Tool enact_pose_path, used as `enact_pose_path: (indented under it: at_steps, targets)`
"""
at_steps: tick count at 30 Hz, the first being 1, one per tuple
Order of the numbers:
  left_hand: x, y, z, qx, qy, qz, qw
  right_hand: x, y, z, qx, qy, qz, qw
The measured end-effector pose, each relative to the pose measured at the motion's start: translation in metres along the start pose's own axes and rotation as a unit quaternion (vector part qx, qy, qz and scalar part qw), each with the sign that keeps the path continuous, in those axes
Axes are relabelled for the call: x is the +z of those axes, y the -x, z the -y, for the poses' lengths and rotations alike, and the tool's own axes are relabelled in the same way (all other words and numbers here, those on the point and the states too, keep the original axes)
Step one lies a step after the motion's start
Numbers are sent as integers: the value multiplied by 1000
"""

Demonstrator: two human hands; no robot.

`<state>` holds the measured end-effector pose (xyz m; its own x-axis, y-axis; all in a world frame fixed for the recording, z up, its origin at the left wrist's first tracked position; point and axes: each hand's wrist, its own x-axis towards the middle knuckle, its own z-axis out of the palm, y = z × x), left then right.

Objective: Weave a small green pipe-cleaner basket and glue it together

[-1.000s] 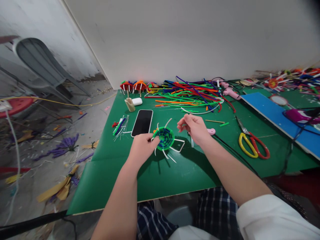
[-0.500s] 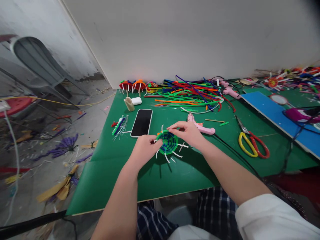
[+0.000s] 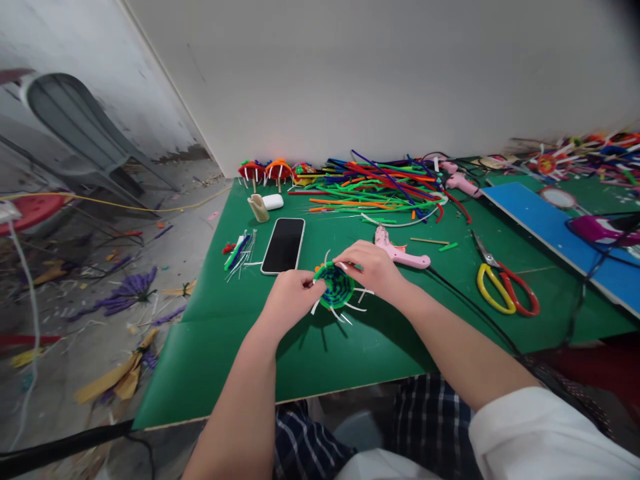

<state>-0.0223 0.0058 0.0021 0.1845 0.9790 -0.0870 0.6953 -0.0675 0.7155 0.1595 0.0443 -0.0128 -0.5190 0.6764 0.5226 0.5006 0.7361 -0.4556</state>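
A round woven disc (image 3: 339, 288) in green and dark blue, with white strips sticking out around its rim, is held up above the table. My left hand (image 3: 291, 299) pinches its left side between thumb and fingers. At its upper right edge, my right hand (image 3: 373, 267) has its fingers closed on one white strip; the tip of that strip shows by the thumb. A pink glue gun (image 3: 403, 255) lies just beyond my right hand. The smartphone (image 3: 283, 247) lies flat beyond my left hand.
Scissors (image 3: 505, 283) with yellow and red handles lie at the right, near a blue board (image 3: 545, 230). Colourful pipe cleaners (image 3: 380, 181) are heaped along the wall. Small orange-topped pieces (image 3: 279, 171) stand at the back left. The glue gun's black cable (image 3: 473, 311) runs toward the right front.
The fingers of my right hand have curled in at the disc's upper edge, bending a white strip. The disc has tilted slightly; my left hand keeps its hold.
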Motion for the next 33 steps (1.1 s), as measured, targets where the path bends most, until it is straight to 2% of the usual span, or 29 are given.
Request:
enact_pose_path:
  at_steps: [5,7,27,33]
  targets:
    - [-2,0,0,-3,-12,1,1000,-7,-1,3,82,-47,29,995]
    - [-2,0,0,-2,-14,2,1000,-9,-2,4,94,-52,40,993]
    - [0,0,2,33,-40,-2,999,-7,-1,8,54,-15,37,998]
    - [-1,-1,4,38,-52,20,998,-6,-1,8,42,-15,27,999]
